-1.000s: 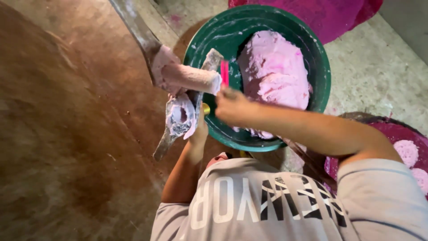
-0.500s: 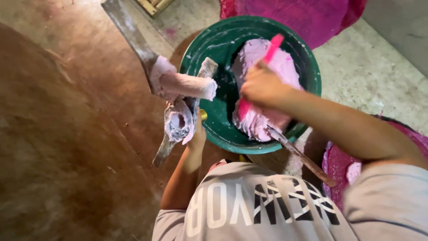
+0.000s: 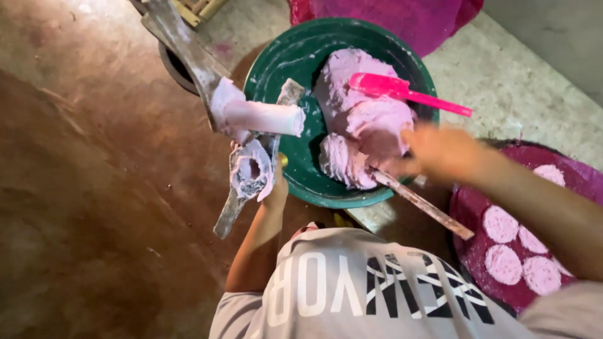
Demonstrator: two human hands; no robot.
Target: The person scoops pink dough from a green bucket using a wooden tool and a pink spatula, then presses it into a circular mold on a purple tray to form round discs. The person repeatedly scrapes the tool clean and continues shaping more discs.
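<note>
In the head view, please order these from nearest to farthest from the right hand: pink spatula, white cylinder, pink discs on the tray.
From the right hand:
1. Pink spatula, just above, lying on the dough.
2. Pink discs, lower right, on the tray.
3. White cylinder, far left, past the bowl's rim.

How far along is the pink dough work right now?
Done: several round pink discs lie on the magenta cloth. In hand: the left hand holds a dough-coated wooden press; the right hand, blurred, is at the dough mound in the green basin, the pink spatula on top. Left: most of the mound remains unshaped.
</note>
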